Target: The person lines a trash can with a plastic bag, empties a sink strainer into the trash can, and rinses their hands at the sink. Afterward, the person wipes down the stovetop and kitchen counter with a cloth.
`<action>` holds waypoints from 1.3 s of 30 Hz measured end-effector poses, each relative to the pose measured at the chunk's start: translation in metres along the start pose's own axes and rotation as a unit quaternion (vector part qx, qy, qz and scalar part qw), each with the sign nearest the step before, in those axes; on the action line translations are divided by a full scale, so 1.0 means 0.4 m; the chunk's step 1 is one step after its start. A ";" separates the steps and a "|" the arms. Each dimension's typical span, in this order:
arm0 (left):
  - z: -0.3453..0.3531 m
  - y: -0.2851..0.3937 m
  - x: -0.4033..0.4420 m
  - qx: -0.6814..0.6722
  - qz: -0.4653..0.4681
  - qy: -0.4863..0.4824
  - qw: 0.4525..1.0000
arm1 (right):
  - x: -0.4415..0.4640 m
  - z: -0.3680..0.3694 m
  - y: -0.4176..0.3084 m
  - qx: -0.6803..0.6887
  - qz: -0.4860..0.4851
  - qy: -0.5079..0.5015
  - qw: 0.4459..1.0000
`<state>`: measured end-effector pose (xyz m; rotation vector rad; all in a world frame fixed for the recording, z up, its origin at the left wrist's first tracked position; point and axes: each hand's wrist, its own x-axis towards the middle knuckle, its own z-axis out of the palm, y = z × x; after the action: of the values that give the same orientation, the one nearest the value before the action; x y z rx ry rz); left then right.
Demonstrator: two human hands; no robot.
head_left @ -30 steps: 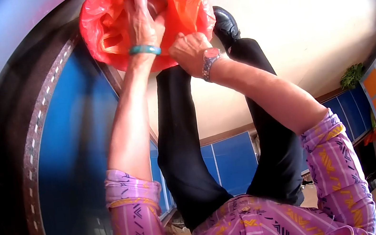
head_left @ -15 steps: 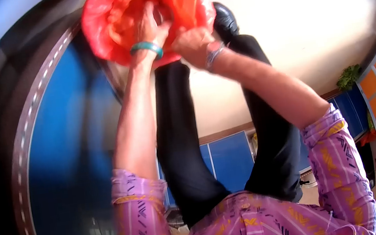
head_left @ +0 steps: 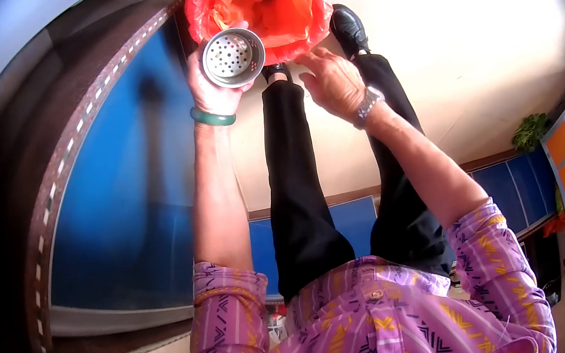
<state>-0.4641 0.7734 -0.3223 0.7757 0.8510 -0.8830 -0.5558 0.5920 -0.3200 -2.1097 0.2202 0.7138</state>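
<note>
The left hand (head_left: 212, 85) was gripping a round metal cup (head_left: 234, 57) toward half past eleven in the view, the palm and fingers curled around its side at seven through nine o'clock. The cup was a dull silver-grey with a smooth, thick circular rim, its mouth turned up toward the head camera, and its pale floor was pierced with many small round holes, most of them dark and a few reddish (more reddish openings showed low on the inner wall, at about four o'clock). It hung just in front of the lower left edge of a red plastic bag (head_left: 199, 7), which gaped wide at twelve o'clock, its glossy film crumpled and deep orange-red inside. The right hand (head_left: 336, 84), at one o'clock, was loosely spread with its fingers partly bent and the thumb apart from the forefinger; its fingertips lay at the bag's lower edge, though whether they touched it could not be told. A green bangle (head_left: 213, 116) circled the left wrist, and a metal watch (head_left: 369, 106) the right. Beyond the right hand, at one o'clock, was a black shoe (head_left: 348, 28), and leafy greens (head_left: 530, 132) showed at three.
</note>
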 end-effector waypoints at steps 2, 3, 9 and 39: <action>0.016 0.009 -0.017 -0.012 0.004 -0.016 1.000 | -0.028 -0.024 -0.039 0.065 -0.014 0.035 0.997; 0.023 0.014 -0.028 -0.012 0.001 -0.008 1.000 | -0.035 -0.034 -0.066 0.079 -0.029 0.077 0.993; 0.046 -0.001 -0.057 -0.004 0.040 0.022 0.999 | 0.010 -0.071 -0.218 0.105 -0.046 0.218 0.969; -0.148 -0.102 -0.340 -0.188 0.147 -0.081 0.968 | -0.071 0.065 -0.252 0.160 0.002 0.075 0.984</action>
<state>-0.5682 0.8507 -0.2395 0.4729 0.7071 -0.4925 -0.5493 0.6706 -0.2463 -1.8539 0.3959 0.4858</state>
